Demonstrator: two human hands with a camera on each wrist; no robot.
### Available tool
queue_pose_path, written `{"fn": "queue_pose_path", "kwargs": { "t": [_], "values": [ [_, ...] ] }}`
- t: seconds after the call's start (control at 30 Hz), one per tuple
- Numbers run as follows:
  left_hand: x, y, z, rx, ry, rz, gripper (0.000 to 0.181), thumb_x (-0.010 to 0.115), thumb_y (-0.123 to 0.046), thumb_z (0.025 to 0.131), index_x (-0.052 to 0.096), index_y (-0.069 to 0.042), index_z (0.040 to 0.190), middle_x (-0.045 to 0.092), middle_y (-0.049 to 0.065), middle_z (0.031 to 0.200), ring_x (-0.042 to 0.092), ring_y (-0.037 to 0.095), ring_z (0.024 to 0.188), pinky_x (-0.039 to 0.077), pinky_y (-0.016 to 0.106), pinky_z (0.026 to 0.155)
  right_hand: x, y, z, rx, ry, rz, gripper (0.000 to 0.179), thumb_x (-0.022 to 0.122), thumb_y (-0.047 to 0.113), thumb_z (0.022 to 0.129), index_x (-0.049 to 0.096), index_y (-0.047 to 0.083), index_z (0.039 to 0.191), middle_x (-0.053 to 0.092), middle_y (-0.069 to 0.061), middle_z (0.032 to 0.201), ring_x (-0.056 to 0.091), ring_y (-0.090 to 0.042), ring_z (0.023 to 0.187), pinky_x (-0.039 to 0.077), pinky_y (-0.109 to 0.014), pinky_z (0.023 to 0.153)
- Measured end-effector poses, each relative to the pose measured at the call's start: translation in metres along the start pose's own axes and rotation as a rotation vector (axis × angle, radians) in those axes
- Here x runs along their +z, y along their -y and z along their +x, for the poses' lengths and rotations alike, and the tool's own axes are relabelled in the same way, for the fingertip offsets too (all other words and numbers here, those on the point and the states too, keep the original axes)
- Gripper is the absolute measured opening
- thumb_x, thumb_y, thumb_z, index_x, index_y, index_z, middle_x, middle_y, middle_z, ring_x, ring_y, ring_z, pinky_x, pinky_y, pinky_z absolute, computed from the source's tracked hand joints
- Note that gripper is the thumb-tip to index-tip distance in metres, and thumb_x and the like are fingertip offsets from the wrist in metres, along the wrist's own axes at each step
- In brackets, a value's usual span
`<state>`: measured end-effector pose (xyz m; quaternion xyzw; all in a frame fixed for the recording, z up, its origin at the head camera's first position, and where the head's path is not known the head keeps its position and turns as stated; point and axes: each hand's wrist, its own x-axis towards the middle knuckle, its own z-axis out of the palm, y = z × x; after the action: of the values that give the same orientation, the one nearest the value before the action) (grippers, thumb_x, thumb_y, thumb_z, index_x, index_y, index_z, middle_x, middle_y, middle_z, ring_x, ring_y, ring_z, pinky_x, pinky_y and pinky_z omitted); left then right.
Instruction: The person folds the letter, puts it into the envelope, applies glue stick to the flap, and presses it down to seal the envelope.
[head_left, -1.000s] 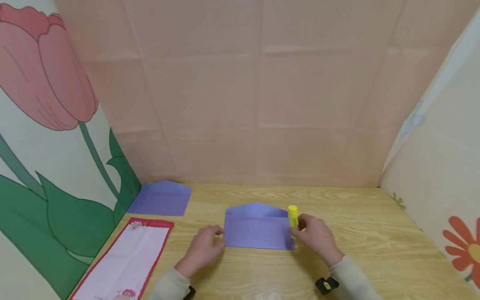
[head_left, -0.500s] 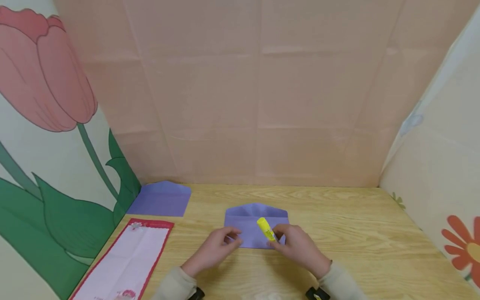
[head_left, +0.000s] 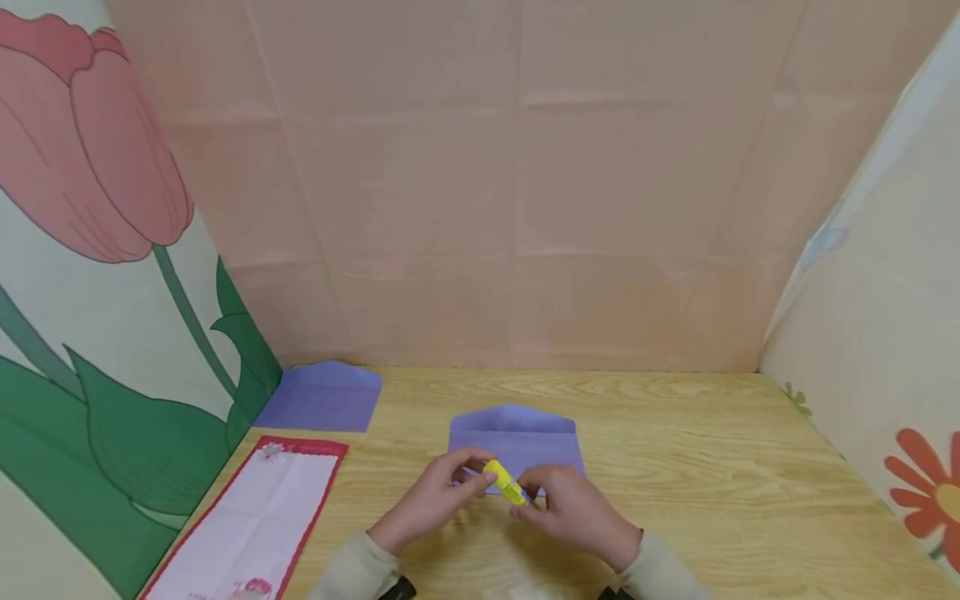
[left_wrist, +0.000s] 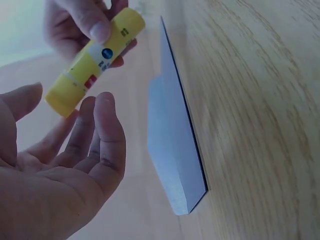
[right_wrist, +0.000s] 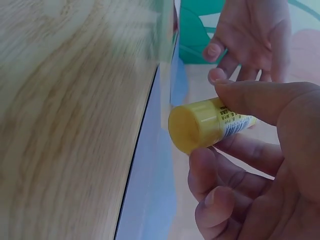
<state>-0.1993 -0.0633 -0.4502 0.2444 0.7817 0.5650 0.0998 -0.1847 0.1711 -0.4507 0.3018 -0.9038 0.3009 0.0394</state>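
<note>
A yellow glue stick (head_left: 506, 483) is pinched between the thumb and fingers of my right hand (head_left: 577, 507), tilted with its capped end toward the left. My left hand (head_left: 435, 497) is at that cap; in the left wrist view its thumb and loosely bent fingers (left_wrist: 106, 130) stand apart on either side of the cap. Behind both hands a purple envelope (head_left: 517, 446) lies on the table with its pointed flap unfolded away from me. The hands and glue stick cover part of its lower edge. The right wrist view shows the glue stick (right_wrist: 210, 122) by its base, with printed text and a barcode.
A second purple envelope (head_left: 322, 404) lies at the table's back left corner. In front of it is a pink sheet with a red border (head_left: 262, 508). Flower-printed panels flank the wooden table (head_left: 712, 475), and a beige sheet (head_left: 517, 183) hangs behind.
My right hand has brought the glue stick from the envelope's right edge leftward and toward me, tilting it. My left hand has moved right to meet its cap. The envelope stays in place.
</note>
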Motion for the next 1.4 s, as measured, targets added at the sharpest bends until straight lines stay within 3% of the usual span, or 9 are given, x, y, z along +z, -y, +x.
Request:
{"fn": "queue_pose_path", "kwargs": {
  "t": [0.27, 0.53, 0.73, 1.07, 1.27, 1.4],
  "values": [
    [-0.001, 0.000, -0.001, -0.015, -0.019, 0.010, 0.026, 0.066, -0.022, 0.098, 0.068, -0.011, 0.121, 0.069, 0.004, 0.108, 0.065, 0.024, 0.086, 0.054, 0.027, 0.068, 0.004, 0.004, 0.002, 0.020, 0.018, 0.004, 0.013, 0.081, 0.028, 0.084, 0.070, 0.021, 0.084, 0.062, 0.018, 0.076, 0.048, 0.003, 0.061, 0.042, -0.019, 0.052],
    [0.000, 0.002, 0.001, 0.007, -0.072, 0.115, 0.021, 0.072, -0.024, 0.093, 0.074, -0.011, 0.110, 0.072, -0.001, 0.098, 0.062, 0.011, 0.077, 0.053, 0.024, 0.065, 0.004, 0.003, 0.001, 0.029, -0.003, -0.023, 0.016, 0.083, 0.031, 0.081, 0.068, 0.025, 0.082, 0.061, 0.020, 0.075, 0.053, -0.001, 0.066, 0.042, -0.020, 0.057],
    [0.001, 0.004, 0.002, 0.007, -0.089, 0.155, 0.022, 0.073, -0.026, 0.092, 0.075, -0.009, 0.106, 0.073, -0.003, 0.094, 0.061, 0.010, 0.074, 0.052, 0.023, 0.063, 0.006, 0.001, 0.001, 0.031, -0.013, -0.031, 0.018, 0.084, 0.031, 0.080, 0.067, 0.026, 0.080, 0.061, 0.021, 0.074, 0.054, -0.002, 0.068, 0.042, -0.020, 0.058],
    [0.001, 0.007, 0.003, -0.074, -0.208, 0.096, 0.027, 0.070, -0.036, 0.093, 0.075, -0.009, 0.095, 0.069, -0.002, 0.081, 0.063, 0.014, 0.069, 0.053, 0.026, 0.061, 0.007, 0.004, 0.004, 0.098, -0.126, -0.122, 0.035, 0.090, 0.031, 0.070, 0.057, 0.024, 0.079, 0.055, 0.015, 0.077, 0.045, 0.001, 0.064, 0.039, -0.021, 0.055],
    [-0.008, 0.011, 0.002, -0.113, -0.238, 0.126, 0.029, 0.066, -0.038, 0.097, 0.072, -0.010, 0.100, 0.066, -0.002, 0.087, 0.061, 0.013, 0.075, 0.056, 0.030, 0.065, 0.003, -0.004, 0.004, 0.126, -0.138, 0.001, 0.029, 0.089, 0.026, 0.073, 0.061, 0.023, 0.080, 0.055, 0.013, 0.077, 0.045, -0.001, 0.061, 0.041, -0.021, 0.055],
    [-0.017, 0.014, 0.000, -0.103, -0.255, 0.269, 0.023, 0.068, -0.034, 0.095, 0.071, -0.012, 0.101, 0.068, -0.002, 0.091, 0.059, 0.011, 0.074, 0.051, 0.028, 0.064, 0.000, -0.011, 0.006, 0.172, -0.139, 0.145, 0.024, 0.086, 0.026, 0.078, 0.064, 0.019, 0.083, 0.059, 0.010, 0.077, 0.048, -0.002, 0.057, 0.044, -0.022, 0.050]
  ]
}}
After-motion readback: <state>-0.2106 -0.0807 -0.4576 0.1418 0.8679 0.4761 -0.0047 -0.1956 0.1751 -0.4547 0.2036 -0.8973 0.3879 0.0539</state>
